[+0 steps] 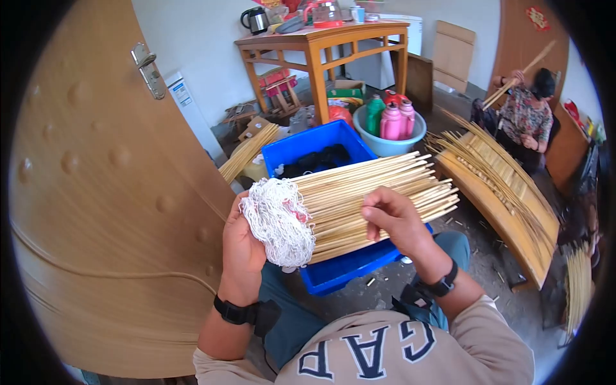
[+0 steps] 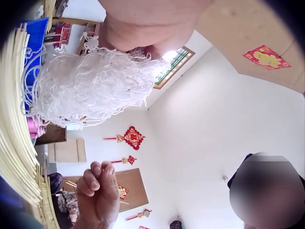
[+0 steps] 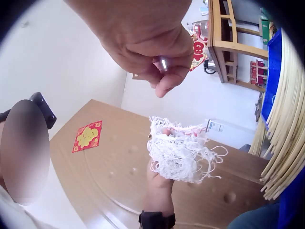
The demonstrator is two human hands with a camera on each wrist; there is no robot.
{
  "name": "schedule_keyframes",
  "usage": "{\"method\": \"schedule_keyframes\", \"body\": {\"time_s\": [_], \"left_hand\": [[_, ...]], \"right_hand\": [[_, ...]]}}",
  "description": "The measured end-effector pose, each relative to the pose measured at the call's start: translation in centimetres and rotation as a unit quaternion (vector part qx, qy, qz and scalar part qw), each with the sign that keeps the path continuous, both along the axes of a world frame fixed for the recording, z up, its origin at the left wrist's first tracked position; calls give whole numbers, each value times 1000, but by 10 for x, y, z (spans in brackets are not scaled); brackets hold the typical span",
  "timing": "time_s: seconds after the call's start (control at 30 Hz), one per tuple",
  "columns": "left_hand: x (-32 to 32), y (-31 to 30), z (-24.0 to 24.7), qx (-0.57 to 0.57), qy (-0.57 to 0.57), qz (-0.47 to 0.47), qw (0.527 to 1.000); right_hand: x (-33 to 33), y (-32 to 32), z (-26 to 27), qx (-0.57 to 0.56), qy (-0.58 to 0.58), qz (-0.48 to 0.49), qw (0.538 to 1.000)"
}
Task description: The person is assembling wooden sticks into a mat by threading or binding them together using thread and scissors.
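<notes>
My left hand [image 1: 242, 247] grips a tangled bundle of white netting [image 1: 277, 221], its fingers partly hidden behind the strands. A little red shows among the white. Beside the netting, a layer of long pale thin sticks [image 1: 366, 202] lies across the blue bin [image 1: 346, 273]. Over these sticks hangs my right hand [image 1: 401, 221], its fingers curled towards the thumb and apart from the netting. In the right wrist view a small bright glint shows between the fingers of that right hand [image 3: 157, 57]; I cannot tell whether it is something held.
To the right stands a low wooden bench [image 1: 507, 199] strewn with sticks, where another person [image 1: 526, 119] sits holding sticks. Behind the bin, a pale blue basin [image 1: 391, 146] holds pink and green flasks. A wooden door [image 1: 115, 192] is close on the left, a table [image 1: 321, 38] further back.
</notes>
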State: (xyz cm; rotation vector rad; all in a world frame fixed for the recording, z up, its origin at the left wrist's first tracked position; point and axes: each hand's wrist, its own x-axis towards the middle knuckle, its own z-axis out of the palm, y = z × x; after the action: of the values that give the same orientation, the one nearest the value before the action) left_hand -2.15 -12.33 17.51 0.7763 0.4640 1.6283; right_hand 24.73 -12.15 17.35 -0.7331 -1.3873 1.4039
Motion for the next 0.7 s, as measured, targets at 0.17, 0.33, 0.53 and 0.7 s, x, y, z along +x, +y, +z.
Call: {"method": "schedule_keyframes", "body": {"time_s": [0.17,0.33,0.53,0.7], "left_hand": [[27,-35,-8,19,-20,-50,998],[41,-62,-8,28,-29,-63,997],[46,-80,-15,40,-7,-70,997],[41,-73,-27,43,-3,-72,997]], "right_hand": [[-25,-30,5,-32,6,3,999],[-38,-58,-8,-64,27,8,998],[-47,-74,-14,9,51,-16,999],[-45,-66,-18,13,66,-77,995]]}}
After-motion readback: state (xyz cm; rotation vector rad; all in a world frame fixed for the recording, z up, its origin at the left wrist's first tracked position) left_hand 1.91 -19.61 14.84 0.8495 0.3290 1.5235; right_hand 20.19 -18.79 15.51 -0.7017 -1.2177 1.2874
